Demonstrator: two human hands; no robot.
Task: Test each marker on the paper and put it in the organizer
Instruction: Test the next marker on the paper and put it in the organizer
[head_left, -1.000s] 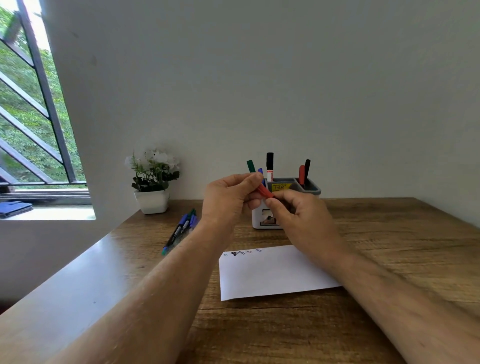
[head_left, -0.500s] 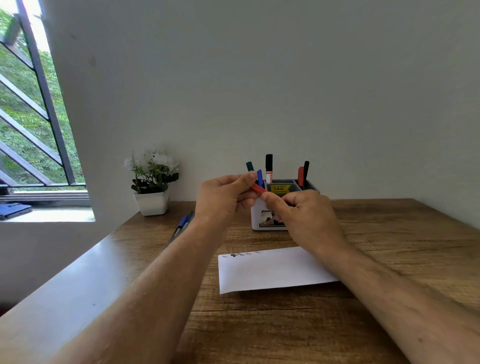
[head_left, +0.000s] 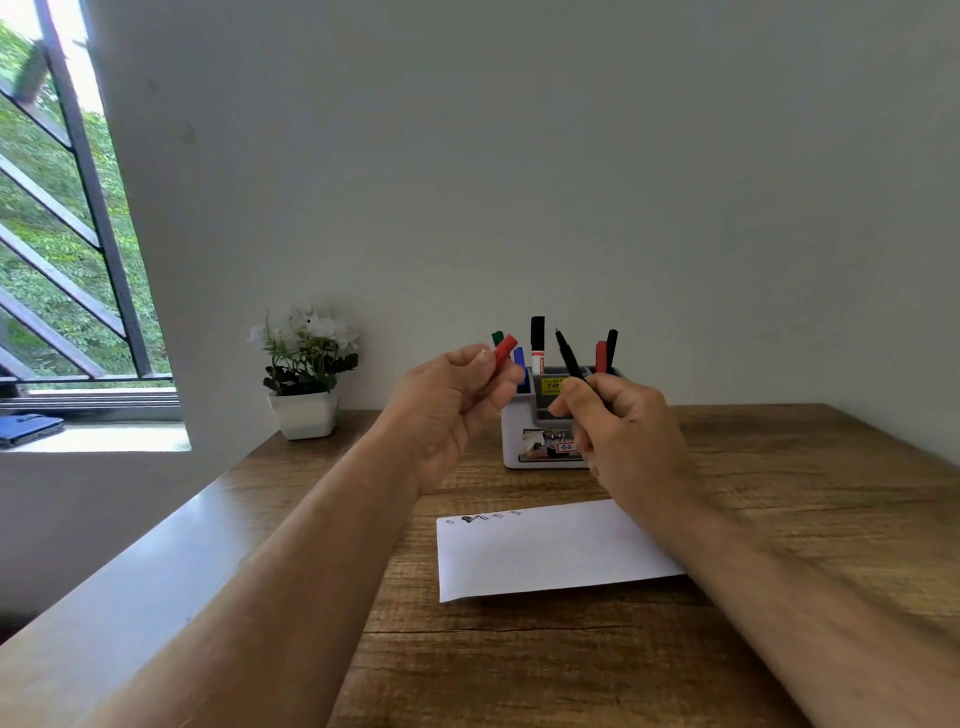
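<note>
Now the left hand pinches a red cap. Just to its right, the right hand grips a black marker, near the organizer, above the paper.

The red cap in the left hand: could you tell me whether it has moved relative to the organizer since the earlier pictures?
Yes. The red cap, pinched by the left hand, has shifted leftward, clear of the organizer, and apart from the marker.

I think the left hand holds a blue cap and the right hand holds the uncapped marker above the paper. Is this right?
Not quite. In the head view the cap pinched by the left hand is red, not blue. The rest stands: the right hand holds the uncapped marker above the paper.
</note>
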